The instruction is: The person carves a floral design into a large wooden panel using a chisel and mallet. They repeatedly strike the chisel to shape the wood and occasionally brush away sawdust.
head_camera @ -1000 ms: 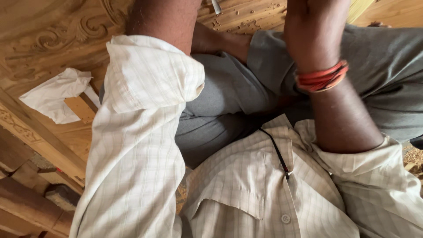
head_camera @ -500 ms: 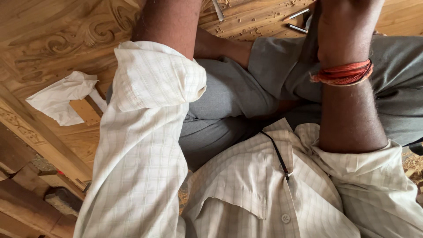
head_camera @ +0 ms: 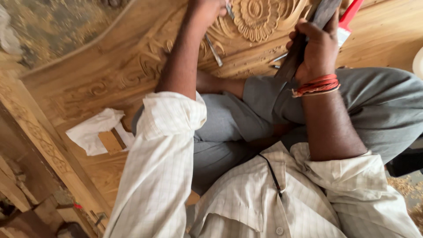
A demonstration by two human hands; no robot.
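Observation:
I sit on a large carved wooden panel (head_camera: 123, 75) with a flower relief (head_camera: 260, 17) at the top. My right hand (head_camera: 315, 48), red threads on its wrist, is closed around a dark wooden mallet (head_camera: 308, 35) held upright. My left hand (head_camera: 209, 9) reaches to the top edge and grips a thin metal chisel (head_camera: 229, 11) near the flower carving; the hand is partly cut off by the frame. Another metal chisel (head_camera: 214, 50) lies loose on the panel beside my left forearm.
A crumpled white cloth with a small wooden block (head_camera: 99, 132) lies on the panel at left. A red-handled tool (head_camera: 350, 17) shows behind the mallet. Small metal tools (head_camera: 277, 59) rest near my knee. Wood shavings (head_camera: 403, 185) lie at lower right.
The view has tilted up, so both hands and the flower carving are in sight now. My right hand has come lower in the picture with the mallet in it.

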